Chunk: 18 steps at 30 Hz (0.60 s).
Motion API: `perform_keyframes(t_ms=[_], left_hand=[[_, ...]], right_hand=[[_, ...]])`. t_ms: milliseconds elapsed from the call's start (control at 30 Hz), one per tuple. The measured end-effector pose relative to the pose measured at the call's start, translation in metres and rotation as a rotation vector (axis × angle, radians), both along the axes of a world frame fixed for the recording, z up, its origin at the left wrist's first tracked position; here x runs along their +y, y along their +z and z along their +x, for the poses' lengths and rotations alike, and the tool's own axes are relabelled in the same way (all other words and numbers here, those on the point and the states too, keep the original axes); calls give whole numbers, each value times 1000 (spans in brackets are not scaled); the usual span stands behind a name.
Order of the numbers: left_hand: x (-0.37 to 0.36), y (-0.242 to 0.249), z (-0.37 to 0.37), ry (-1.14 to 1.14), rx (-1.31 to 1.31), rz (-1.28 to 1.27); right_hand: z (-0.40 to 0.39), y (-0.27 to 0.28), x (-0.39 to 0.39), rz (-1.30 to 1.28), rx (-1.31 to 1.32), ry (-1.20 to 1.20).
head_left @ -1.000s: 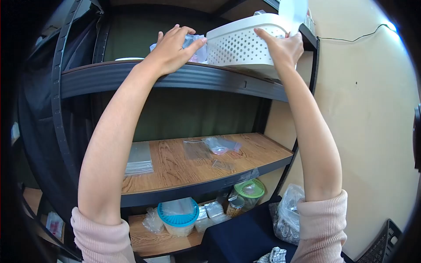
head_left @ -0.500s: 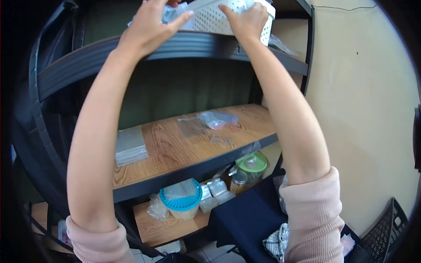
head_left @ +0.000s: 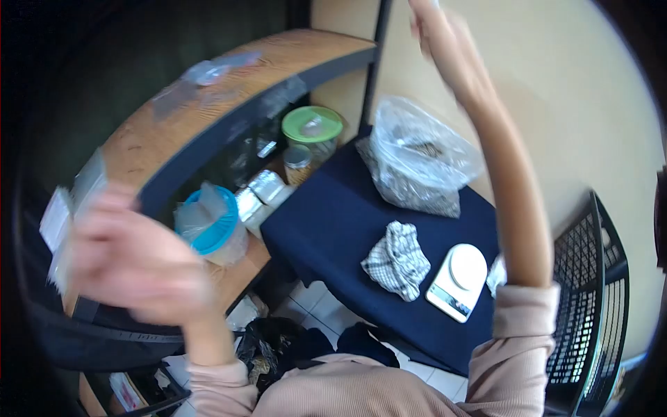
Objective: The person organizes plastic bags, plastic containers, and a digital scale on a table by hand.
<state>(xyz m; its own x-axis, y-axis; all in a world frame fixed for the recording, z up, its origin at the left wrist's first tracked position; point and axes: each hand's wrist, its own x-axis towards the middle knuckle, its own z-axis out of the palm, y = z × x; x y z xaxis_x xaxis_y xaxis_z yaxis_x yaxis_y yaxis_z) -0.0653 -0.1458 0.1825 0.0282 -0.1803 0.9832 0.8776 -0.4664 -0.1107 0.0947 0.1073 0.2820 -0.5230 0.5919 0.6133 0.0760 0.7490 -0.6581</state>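
Note:
My left hand is low at the left, heavily blurred, in front of the wooden shelf's edge; I cannot tell whether it holds anything. Beside it on that shelf lies a stack of clear plastic bags. My right arm is raised along the cream wall, and my right hand is blurred at the top edge with its fingers partly out of view. The white perforated basket from before is out of view.
A dark blue covered table carries a clear bag of dark bits, a checked cloth and a white scale. Green-lidded and blue-lidded tubs sit on the low shelf. A black mesh crate stands right.
The view has swung sharply down from the top shelf. My left hand has dropped from the top shelf to the middle shelf's height. My right arm stays raised.

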Motion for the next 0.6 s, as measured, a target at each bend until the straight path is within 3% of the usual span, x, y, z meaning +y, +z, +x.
perform_keyframes(t_ms=[33, 67, 100, 167, 233, 300, 333, 367, 400, 500, 600], left_hand=[[27, -41, 24, -150, -89, -149], [52, -75, 62, -138, -299, -433], [70, -102, 75, -161, -260, -832], [102, -144, 118, -198, -36, -1252], [121, -188, 149, -223, 144, -1472], [134, -225, 159, -147, 249, -1434], [144, -243, 157, -227, 186, -1407], [150, -246, 157, -304, 121, -1383], [149, -249, 160, -235, 60, -1258], [154, -256, 158, -191, 46, -1217], [152, -229, 145, -42, -76, -1096]], right_hand=[[20, -41, -1, 58, 108, -53], [48, -74, -1, -41, 44, -161], [77, -106, -2, -115, -11, -222], [128, -168, -9, -290, -9, -367], [179, -215, -17, -378, -29, -535], [220, -244, -34, -420, -3, -714], [240, -261, -41, -393, 2, -781], [255, -271, -50, -368, 4, -844], [267, -278, -59, -398, 17, -907], [295, -296, -83, -389, 13, -1033], [317, -316, -100, -298, -42, -1238]])
